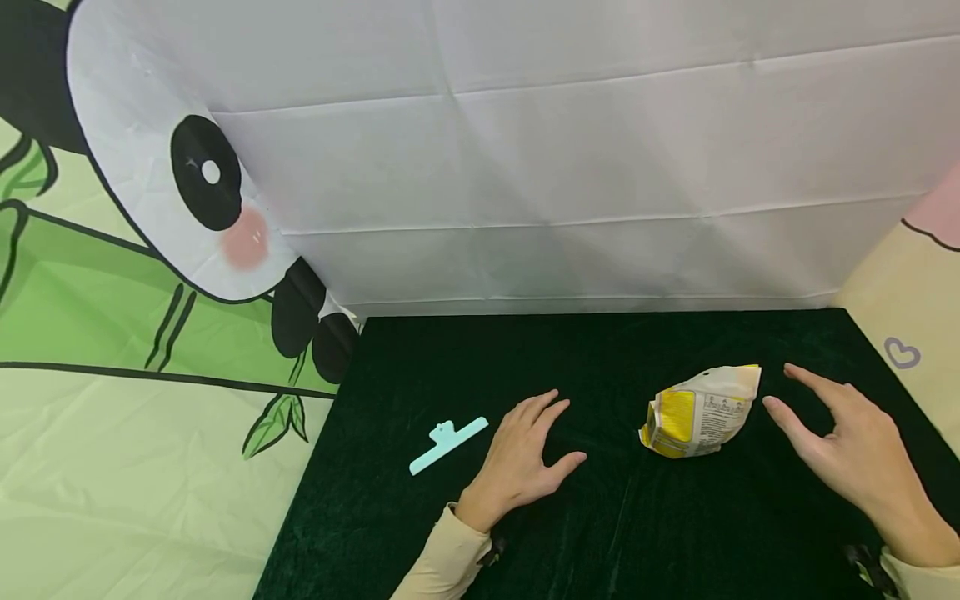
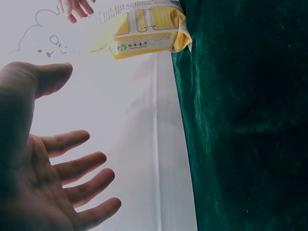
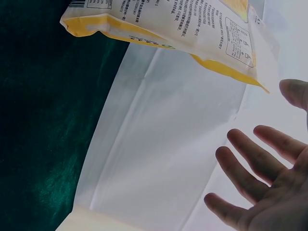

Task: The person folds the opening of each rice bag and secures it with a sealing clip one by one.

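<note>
On the dark green cloth lies a yellow and white printed food bag [image 1: 701, 414], its narrower end pointing toward the right hand. The right hand [image 1: 862, 454] hovers just right of the bag, thumb and fingers spread, not touching it. Left of the bag, with a gap between, the left hand [image 1: 521, 454] is held with fingers extended and nothing in it. A light blue bag clip [image 1: 447, 444] lies beside the left hand, on its left. Both wrist views show the bag [image 2: 149, 29] [image 3: 168, 33] beyond loosely spread fingers.
The green-covered table [image 1: 585, 358] meets a white cloth backdrop [image 1: 525, 167] at its far edge. A cartoon panda print [image 1: 202, 175] covers the hanging on the left. At the right hangs a cream and pink printed cloth [image 1: 907, 292].
</note>
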### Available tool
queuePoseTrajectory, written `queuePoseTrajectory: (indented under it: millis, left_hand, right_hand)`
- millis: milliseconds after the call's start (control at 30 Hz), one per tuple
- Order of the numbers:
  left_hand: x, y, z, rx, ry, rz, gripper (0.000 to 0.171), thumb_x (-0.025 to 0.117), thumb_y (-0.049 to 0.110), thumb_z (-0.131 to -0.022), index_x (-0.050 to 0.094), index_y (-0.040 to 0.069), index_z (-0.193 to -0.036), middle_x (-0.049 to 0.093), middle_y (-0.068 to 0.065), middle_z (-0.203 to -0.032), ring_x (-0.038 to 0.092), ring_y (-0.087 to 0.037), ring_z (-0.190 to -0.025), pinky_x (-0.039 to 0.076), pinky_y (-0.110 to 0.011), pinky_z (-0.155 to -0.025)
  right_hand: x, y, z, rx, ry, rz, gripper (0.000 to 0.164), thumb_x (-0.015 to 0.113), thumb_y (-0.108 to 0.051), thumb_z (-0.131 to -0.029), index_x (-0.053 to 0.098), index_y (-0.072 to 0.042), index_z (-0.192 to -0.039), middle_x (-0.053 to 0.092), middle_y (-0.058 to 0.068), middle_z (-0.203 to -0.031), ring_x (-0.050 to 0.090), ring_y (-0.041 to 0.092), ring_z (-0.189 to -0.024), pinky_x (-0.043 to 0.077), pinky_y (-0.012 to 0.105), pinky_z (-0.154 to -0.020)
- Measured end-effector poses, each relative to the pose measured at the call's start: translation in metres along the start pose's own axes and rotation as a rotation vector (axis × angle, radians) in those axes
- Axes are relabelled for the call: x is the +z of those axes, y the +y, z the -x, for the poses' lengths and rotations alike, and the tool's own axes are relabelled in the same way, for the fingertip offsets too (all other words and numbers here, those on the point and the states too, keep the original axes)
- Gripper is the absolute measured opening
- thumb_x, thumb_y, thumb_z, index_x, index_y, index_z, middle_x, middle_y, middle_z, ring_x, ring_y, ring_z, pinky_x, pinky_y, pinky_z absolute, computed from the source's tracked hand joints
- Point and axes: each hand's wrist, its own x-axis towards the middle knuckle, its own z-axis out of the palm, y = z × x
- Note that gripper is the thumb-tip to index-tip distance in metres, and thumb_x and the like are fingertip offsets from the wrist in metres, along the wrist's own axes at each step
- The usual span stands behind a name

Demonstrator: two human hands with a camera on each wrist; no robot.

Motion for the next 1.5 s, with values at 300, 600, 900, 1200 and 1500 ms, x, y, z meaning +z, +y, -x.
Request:
queuePoseTrajectory:
  millis: [300,600,900,1200,1500]
  left_hand:
    - [0.001,0.008,-0.006,0.031,0.014,0.007,0.071,0.059,0.060,-0.103,0.046,0.020,-0.160,0.040,-0.004,-0.170,0.042,-0.028,-0.155,0.040,-0.055,-0.124]
    - [0.001,0.014,-0.013,0.029,-0.013,0.031,0.071,0.057,0.061,-0.104,0.044,0.022,-0.162,0.037,-0.004,-0.172,0.040,-0.028,-0.156,0.038,-0.055,-0.125]
    - [0.002,0.018,-0.017,0.045,-0.003,0.036,0.071,0.057,0.060,-0.104,0.045,0.020,-0.161,0.038,-0.005,-0.172,0.040,-0.028,-0.156,0.039,-0.055,-0.125]
    - [0.004,0.023,-0.022,0.052,-0.014,0.031,0.071,0.056,0.061,-0.104,0.044,0.022,-0.161,0.037,-0.002,-0.173,0.039,-0.025,-0.157,0.039,-0.053,-0.125]
    - [0.003,0.026,-0.026,0.058,-0.009,0.033,0.069,0.058,0.059,-0.104,0.045,0.022,-0.161,0.037,-0.001,-0.173,0.040,-0.025,-0.156,0.039,-0.052,-0.125]
  right_hand:
    - [0.000,0.000,-0.002,-0.009,0.011,-0.002,0.056,0.077,-0.031,-0.097,0.063,-0.001,-0.143,0.066,0.039,-0.126,0.044,0.027,-0.069,0.046,0.054,-0.069]
    - [0.001,-0.005,-0.004,-0.010,0.017,-0.038,0.055,0.075,-0.030,-0.099,0.062,-0.001,-0.143,0.064,0.040,-0.132,0.058,0.049,-0.086,0.044,0.079,-0.089]
    - [0.003,-0.005,-0.005,-0.019,0.027,-0.067,0.055,0.075,-0.027,-0.099,0.061,-0.001,-0.145,0.062,0.039,-0.136,0.057,0.065,-0.114,0.037,0.083,-0.102]
    - [0.004,-0.007,-0.006,-0.035,0.024,-0.090,0.054,0.075,-0.027,-0.099,0.061,-0.003,-0.146,0.062,0.039,-0.137,0.055,0.068,-0.119,0.031,0.079,-0.115]
    - [0.005,-0.009,-0.007,-0.022,-0.008,-0.083,0.056,0.074,-0.028,-0.100,0.060,-0.003,-0.147,0.061,0.039,-0.137,0.056,0.064,-0.115,0.034,0.083,-0.106]
